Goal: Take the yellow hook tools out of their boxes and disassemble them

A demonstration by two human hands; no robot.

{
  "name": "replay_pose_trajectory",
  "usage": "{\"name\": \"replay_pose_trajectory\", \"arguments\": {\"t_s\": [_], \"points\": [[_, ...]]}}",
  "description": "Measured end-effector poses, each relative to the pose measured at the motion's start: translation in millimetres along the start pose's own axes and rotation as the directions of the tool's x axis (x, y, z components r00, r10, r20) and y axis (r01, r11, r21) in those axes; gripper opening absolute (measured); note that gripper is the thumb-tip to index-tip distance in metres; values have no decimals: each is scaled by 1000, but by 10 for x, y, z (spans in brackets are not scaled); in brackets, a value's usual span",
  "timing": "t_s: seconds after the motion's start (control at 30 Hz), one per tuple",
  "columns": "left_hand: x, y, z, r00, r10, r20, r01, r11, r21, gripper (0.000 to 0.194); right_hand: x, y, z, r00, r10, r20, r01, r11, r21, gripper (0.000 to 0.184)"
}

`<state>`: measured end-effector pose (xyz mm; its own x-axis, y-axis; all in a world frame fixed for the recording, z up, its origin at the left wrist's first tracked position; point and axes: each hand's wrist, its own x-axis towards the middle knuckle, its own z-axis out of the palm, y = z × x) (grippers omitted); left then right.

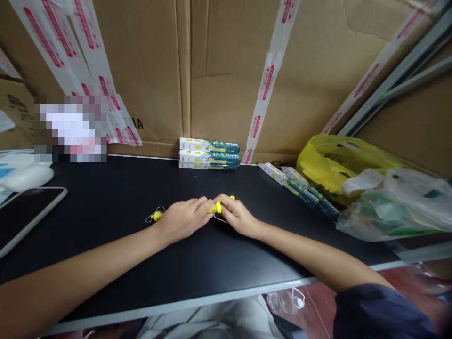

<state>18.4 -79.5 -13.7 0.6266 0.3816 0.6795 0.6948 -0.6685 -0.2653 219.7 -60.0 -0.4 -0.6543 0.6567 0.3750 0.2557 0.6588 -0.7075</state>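
Observation:
My left hand (185, 215) is closed, its fingers wrapped round a yellow spring scale (217, 207) held low over the black table. The scale's yellow end shows past my left thumb. On the other side of that hand, a yellow piece with a wire loop (157, 215) sticks out; whether it belongs to the same scale is hidden. My right hand (240, 217) is closed at the scale's yellow end, with bent fingers. A thin metal wire (221, 218) shows beneath these fingers, and a small yellow tip (232, 197) peeks out behind them.
Printed boxes (209, 154) are stacked at the back against a large carton (226, 70). More narrow boxes (293, 183) lie at the right beside a yellow bag (339, 165) and a clear bag (391, 202). Left are a phone (30, 212) and a white mouse (30, 178).

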Motion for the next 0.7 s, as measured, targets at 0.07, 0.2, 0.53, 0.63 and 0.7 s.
{"name": "replay_pose_trajectory", "arguments": {"t_s": [0.07,0.2,0.53,0.63,0.7], "points": [[-1,-4,5,1000,-16,4,16,1000,-2,19,-24,-12,-5,999,47,23,-47,999,14,15],[-10,-39,20,995,-85,58,85,996,1,17,-98,-32,-25,995,10,-103,-32,976,-213,17],[-5,-43,29,989,-71,129,67,997,32,16,-83,-23,2,907,-418,54,311,576,-756,16],[11,-34,14,993,-44,112,40,998,43,15,-88,-7,7,905,-422,56,337,630,-699,19],[20,-30,7,994,-32,103,27,998,51,15,-90,-1,9,905,-422,53,344,652,-676,20]]}}
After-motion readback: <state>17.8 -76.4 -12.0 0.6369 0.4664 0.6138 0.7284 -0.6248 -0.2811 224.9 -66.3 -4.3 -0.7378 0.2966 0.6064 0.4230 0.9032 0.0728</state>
